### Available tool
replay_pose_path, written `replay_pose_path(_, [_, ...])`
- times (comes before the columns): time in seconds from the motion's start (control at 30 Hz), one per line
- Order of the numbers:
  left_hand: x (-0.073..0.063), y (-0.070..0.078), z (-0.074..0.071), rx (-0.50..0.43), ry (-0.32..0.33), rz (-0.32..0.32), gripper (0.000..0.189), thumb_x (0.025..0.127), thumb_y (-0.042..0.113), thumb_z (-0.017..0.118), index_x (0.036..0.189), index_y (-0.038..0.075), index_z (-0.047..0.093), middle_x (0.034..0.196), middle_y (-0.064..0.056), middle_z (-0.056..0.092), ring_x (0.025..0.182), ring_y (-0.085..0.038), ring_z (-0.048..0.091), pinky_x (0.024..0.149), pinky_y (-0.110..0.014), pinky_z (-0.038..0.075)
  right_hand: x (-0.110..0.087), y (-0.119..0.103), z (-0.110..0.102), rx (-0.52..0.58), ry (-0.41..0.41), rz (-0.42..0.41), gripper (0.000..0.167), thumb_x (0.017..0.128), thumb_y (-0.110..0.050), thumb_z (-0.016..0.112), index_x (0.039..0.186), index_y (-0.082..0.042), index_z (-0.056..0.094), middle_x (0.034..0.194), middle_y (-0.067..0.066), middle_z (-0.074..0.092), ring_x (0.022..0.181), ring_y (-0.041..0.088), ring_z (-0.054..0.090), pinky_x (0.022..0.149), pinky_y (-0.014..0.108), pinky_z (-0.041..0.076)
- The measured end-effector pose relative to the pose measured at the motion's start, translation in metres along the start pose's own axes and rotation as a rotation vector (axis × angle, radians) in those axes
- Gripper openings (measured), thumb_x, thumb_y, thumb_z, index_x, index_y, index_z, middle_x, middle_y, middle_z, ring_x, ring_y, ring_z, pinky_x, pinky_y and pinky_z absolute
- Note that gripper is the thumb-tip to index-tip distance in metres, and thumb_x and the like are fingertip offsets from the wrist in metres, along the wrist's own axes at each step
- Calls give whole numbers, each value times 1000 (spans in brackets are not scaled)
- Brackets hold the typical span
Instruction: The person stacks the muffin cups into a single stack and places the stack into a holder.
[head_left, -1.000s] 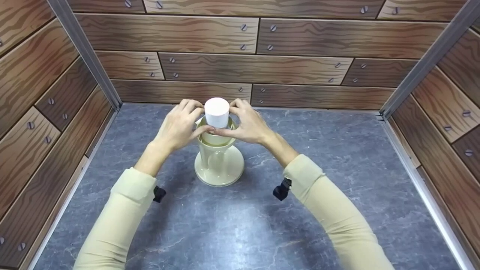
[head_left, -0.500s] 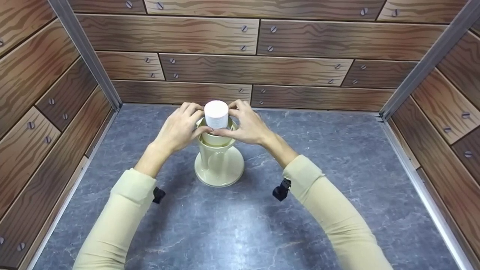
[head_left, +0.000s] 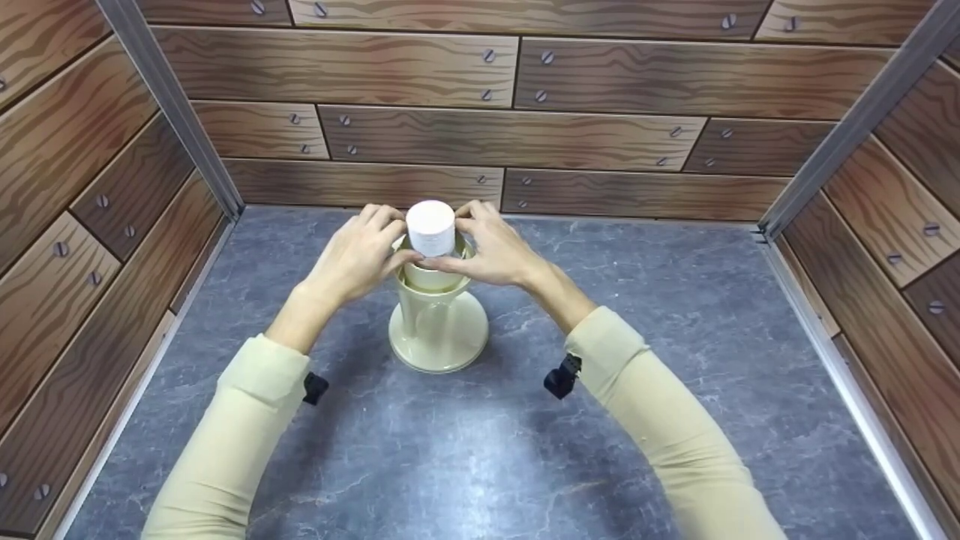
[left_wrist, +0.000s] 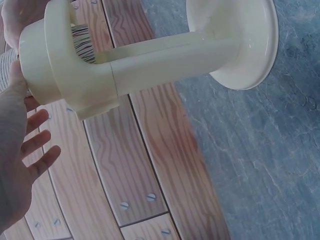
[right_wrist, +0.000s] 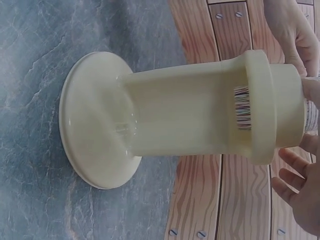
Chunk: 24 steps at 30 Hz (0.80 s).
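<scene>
A cream stand (head_left: 439, 330) with a round base and an upright column stands on the table. Ringed by its top is a cream collar (right_wrist: 289, 105), with thin striped strands (right_wrist: 243, 108) showing below the ring in both wrist views. A white cylinder (head_left: 431, 229) rises from the collar; its side looks ribbed in the wrist views. From the left my left hand (head_left: 352, 251) holds the cylinder between thumb and fingers, and my right hand (head_left: 495, 247) does so from the right. Both thumbs meet at the front, by the collar's rim. The lower fingers spread beside the collar.
Wood-pattern walls (head_left: 420, 135) close off the back and both sides, with grey metal strips (head_left: 180, 112) at the corners. The tabletop (head_left: 675, 315) is blue-grey with a marbled look. A black wrist camera (head_left: 561, 377) hangs under each sleeve.
The white cylinder has dropped very slightly and shifted a touch to the left, both hands staying with it. The stand has not moved.
</scene>
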<state>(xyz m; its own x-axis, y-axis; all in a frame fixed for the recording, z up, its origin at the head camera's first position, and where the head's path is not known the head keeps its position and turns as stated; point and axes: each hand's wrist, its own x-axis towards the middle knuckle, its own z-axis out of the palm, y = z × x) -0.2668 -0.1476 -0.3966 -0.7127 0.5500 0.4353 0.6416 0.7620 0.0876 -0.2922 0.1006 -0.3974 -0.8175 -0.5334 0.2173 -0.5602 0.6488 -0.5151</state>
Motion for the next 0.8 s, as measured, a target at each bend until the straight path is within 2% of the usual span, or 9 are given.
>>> replay_pose_path(0.2, [0, 2, -3, 22, -19, -5, 45, 102, 42, 65, 118, 1, 70, 130, -17, 66, 122, -36, 61, 96, -49, 55, 0, -2, -2, -20, -24, -2, 71, 89, -59, 75, 140, -9, 67, 139, 15, 57, 131, 32, 48, 111, 51, 43])
replay_pose_path(0.8, [1, 2, -4, 29, -49, -1, 42, 102, 41, 64, 115, 1, 70, 124, -17, 66, 119, -36, 61, 94, -50, 55, -1, -1, -4, 13, -33, 1, 70, 89, -55, 77, 142, -11, 66, 139, 16, 56, 132, 33, 49, 112, 52, 43])
